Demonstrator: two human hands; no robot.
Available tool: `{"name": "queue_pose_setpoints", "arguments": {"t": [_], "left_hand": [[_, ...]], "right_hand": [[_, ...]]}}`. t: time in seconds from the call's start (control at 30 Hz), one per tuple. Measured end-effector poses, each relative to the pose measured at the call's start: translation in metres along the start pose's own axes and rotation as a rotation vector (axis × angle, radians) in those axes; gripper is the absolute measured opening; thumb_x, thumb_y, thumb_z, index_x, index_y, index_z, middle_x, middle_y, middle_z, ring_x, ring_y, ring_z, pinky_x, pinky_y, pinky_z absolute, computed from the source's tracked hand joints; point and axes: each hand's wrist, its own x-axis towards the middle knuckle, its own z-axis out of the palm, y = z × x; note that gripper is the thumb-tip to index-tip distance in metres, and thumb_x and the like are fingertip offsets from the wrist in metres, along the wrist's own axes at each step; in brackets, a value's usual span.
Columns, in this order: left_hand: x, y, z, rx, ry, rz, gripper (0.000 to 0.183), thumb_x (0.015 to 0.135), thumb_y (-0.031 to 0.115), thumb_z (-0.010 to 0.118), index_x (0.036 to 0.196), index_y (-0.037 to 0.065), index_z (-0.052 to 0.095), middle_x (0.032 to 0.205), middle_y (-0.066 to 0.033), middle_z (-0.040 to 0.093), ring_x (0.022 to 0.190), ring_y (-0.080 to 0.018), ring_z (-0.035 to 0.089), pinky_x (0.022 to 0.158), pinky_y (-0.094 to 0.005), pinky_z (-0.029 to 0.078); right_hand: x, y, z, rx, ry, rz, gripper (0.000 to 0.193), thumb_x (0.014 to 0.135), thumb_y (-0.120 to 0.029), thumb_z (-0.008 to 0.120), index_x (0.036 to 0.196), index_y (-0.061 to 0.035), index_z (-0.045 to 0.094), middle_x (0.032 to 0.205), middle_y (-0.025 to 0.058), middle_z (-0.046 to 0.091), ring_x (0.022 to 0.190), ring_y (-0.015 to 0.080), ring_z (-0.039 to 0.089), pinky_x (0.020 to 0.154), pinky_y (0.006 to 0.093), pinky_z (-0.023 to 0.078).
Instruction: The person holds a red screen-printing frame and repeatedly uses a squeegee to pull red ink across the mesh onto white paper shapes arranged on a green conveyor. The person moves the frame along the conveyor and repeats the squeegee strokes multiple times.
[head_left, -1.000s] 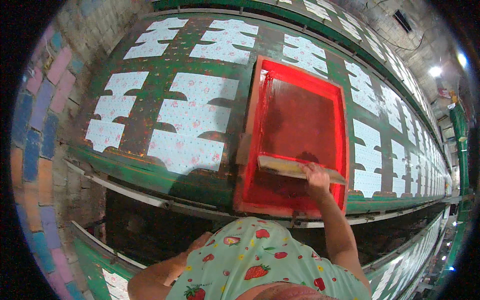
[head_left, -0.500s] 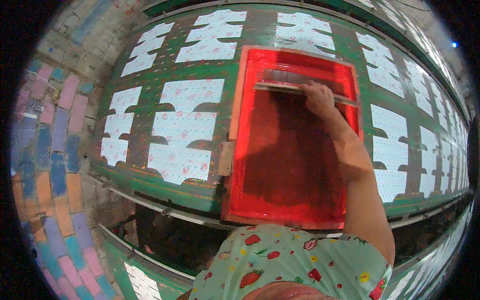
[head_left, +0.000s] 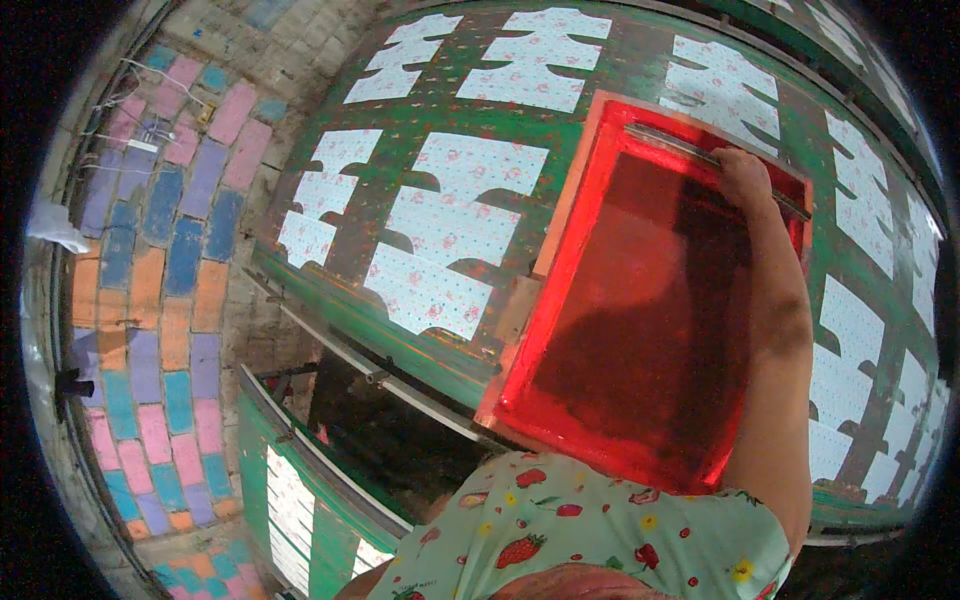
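My right hand (head_left: 746,180) is closed around a long squeegee (head_left: 668,142). The squeegee lies across the far end of a screen-printing frame (head_left: 558,340), whose inner borders are coated bright red. Inside the frame the mesh (head_left: 625,285) looks dark red, and my arm's shadow falls over it. The frame rests flat on a long green table (head_left: 370,312), partly over a patterned fabric piece (head_left: 725,85) at its far edge. My left hand is out of view.
Several pale floral fabric pieces (head_left: 450,225) lie in rows on both sides of the frame. A metal rail (head_left: 400,390) runs along the table's near edge. Another green table (head_left: 258,450) stands behind a dark gap, and a multicoloured brick-patterned floor (head_left: 160,300) lies to the left.
My right hand has pushed the squeegee farther up to the frame's far end. The view has turned, so the frame appears farther right and tilted.
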Motion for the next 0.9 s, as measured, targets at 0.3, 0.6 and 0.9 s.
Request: {"name": "queue_pose_setpoints", "arguments": {"t": [0.3,0.6,0.9], "left_hand": [[0.055,-0.02,-0.029,0.043,-0.076,0.146,0.022,0.094,0.028,0.075,0.101,0.008,0.068,0.099,-0.0129,0.068,0.095,-0.0335,0.068,0.085,-0.0459,0.055],[0.11,-0.058,-0.06,0.036,-0.21,0.315,0.019,0.094,0.025,0.075,0.094,0.008,0.067,0.093,-0.0107,0.066,0.09,-0.0314,0.067,0.082,-0.0445,0.054],[0.158,-0.065,-0.062,-0.084,-0.35,0.388,0.019,0.093,0.022,0.076,0.088,0.007,0.066,0.087,-0.0085,0.065,0.085,-0.0294,0.066,0.078,-0.0432,0.054]], "right_hand": [[-0.111,-0.075,-0.038,-0.02,-0.148,0.022,0.039,0.087,-0.008,0.066,0.121,-0.0171,0.083,0.113,0.019,0.081,0.11,0.0426,0.078,0.098,0.0569,0.063],[-0.298,-0.206,-0.072,0.053,-0.158,0.003,0.042,0.08,-0.007,0.074,0.12,-0.0153,0.081,0.112,0.0156,0.078,0.105,0.0397,0.078,0.09,0.0521,0.065],[-0.438,-0.312,-0.09,0.058,-0.198,0.05,0.041,0.083,-0.018,0.079,0.125,-0.0186,0.078,0.109,0.0085,0.074,0.105,0.033,0.076,0.091,0.0486,0.062]]}}
